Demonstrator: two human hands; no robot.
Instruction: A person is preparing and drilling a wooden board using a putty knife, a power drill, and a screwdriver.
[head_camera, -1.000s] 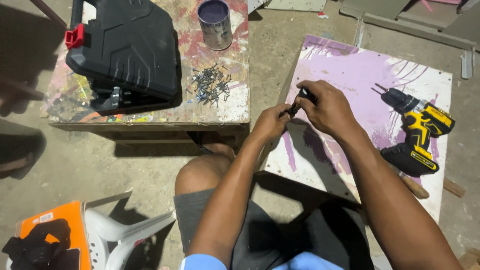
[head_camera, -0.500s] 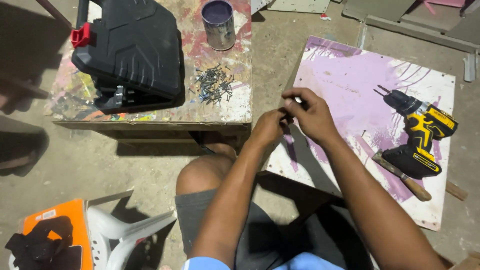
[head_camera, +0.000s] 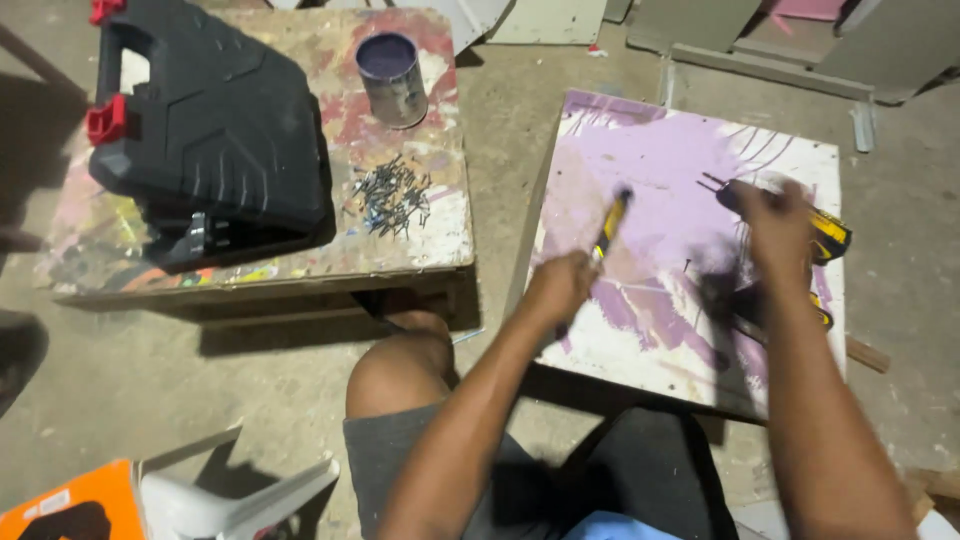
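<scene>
My left hand (head_camera: 558, 288) is shut on a slim yellow and black hand tool (head_camera: 611, 224), probably a screwdriver, which points up and away over a purple-painted board (head_camera: 660, 150) lying on the floor. My right hand (head_camera: 773, 226), blurred by motion, lies over the yellow and black cordless drill (head_camera: 828, 236) on the right part of the board. Whether its fingers are closed on the drill is unclear. My bare knee (head_camera: 395, 365) sits below the board's near left corner.
A low paint-stained table (head_camera: 440, 225) at left carries a black tool case (head_camera: 215, 140), a tin can (head_camera: 391, 78) and a pile of nails (head_camera: 392, 193). A white plastic chair (head_camera: 235, 495) and an orange box (head_camera: 65, 500) stand bottom left. Boards (head_camera: 790, 35) lie at the top right.
My hands, joined over the board's left edge a second ago, have separated. The right hand swung right onto the drill, and the left now holds the yellow tool alone.
</scene>
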